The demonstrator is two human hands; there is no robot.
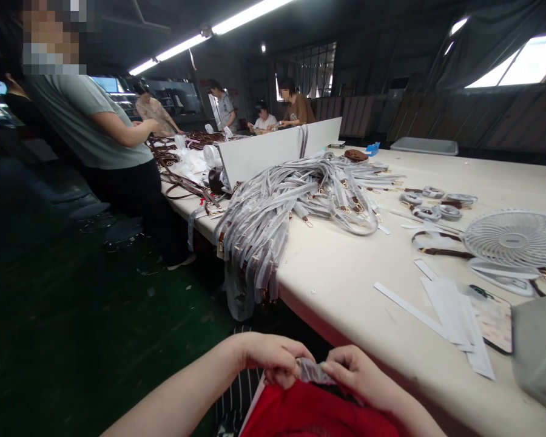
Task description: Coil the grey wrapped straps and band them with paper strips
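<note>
Just off the table's near edge, above a red cloth or garment, my left hand pinches one end of a short piece of strap in translucent wrapping. The other end is between the thumb and fingers of my right hand. Both hands are closed, a small gap apart. A large heap of wrapped straps with brown ends and gold clasps lies on the white table and hangs over its edge.
Coiled straps, a white fan, paper strips and a phone lie to the right. A white board stands behind the heap. A person stands at the left; several others work farther back.
</note>
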